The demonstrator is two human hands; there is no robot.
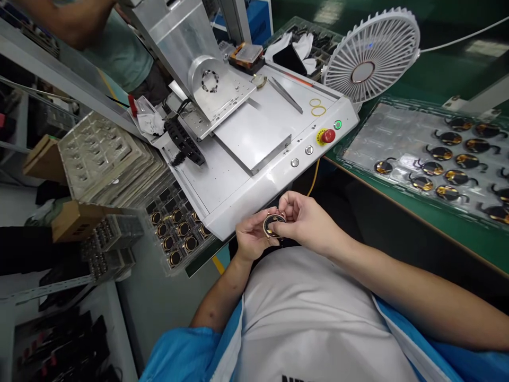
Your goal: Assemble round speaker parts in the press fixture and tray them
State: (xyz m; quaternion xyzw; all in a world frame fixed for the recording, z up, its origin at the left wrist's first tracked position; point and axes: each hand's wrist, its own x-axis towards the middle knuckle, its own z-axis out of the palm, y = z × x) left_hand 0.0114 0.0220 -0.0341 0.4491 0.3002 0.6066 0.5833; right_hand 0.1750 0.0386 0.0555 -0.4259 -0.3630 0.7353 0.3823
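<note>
Close to my body, in front of the machine's edge, both hands meet on a small round watch case [272,225] with a black face and gold rim. My left hand [253,235] is closed around it from the left and below. From the right, my right hand [304,223] grips it too, with the thumb pressed on its face and the fingers curled at its upper edge. My fingers cover part of the case. Above my hands is the front panel of a white bench machine [246,207] with a red emergency-stop knob [328,136].
A tray [169,268] of gold-rimmed round cases lies left. At right, another tray [360,143] holds black-and-gold round parts with tails. Tweezers [286,95] and yellow rings [318,110] lie on the machine. A white fan [369,58] stands behind. Another person [123,58] is at upper left.
</note>
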